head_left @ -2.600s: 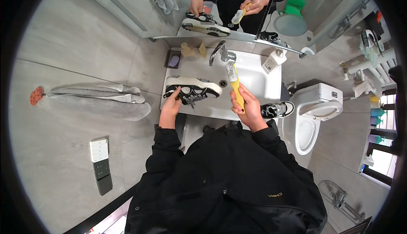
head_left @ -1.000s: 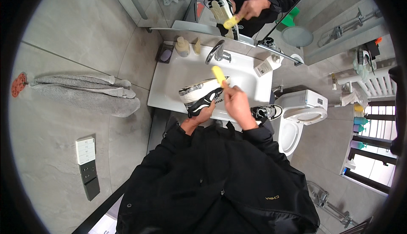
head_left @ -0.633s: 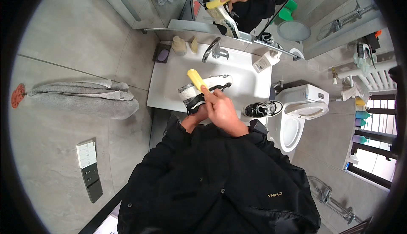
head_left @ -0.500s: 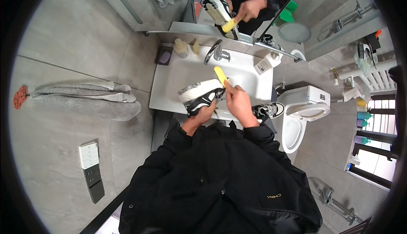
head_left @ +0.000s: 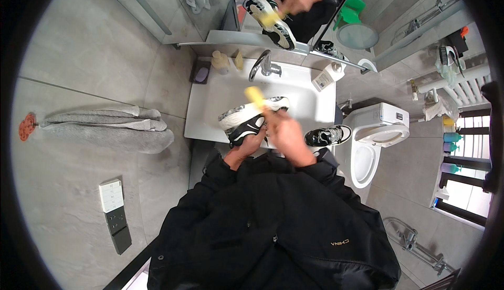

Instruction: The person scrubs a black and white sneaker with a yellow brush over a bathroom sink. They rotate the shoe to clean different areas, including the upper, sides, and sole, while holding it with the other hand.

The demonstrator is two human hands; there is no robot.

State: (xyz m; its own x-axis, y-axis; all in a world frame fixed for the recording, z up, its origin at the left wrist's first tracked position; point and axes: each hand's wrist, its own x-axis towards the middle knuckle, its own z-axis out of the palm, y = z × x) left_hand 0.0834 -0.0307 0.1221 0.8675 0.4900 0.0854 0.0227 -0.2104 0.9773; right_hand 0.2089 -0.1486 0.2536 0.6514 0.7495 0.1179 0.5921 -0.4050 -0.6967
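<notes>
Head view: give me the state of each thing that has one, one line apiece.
Black-and-white lace-up sneaker, tilted, gripped by the left hand
Yellow plastic brush, blurred, gripped by the right hand, at the sole
Other black-and-white sneaker, upright, not held
Curved chrome faucet, no water visibly running
White ceramic toilet, lid raised
Grey cloth towel, hanging in folds
White plastic bottle, standing
</notes>
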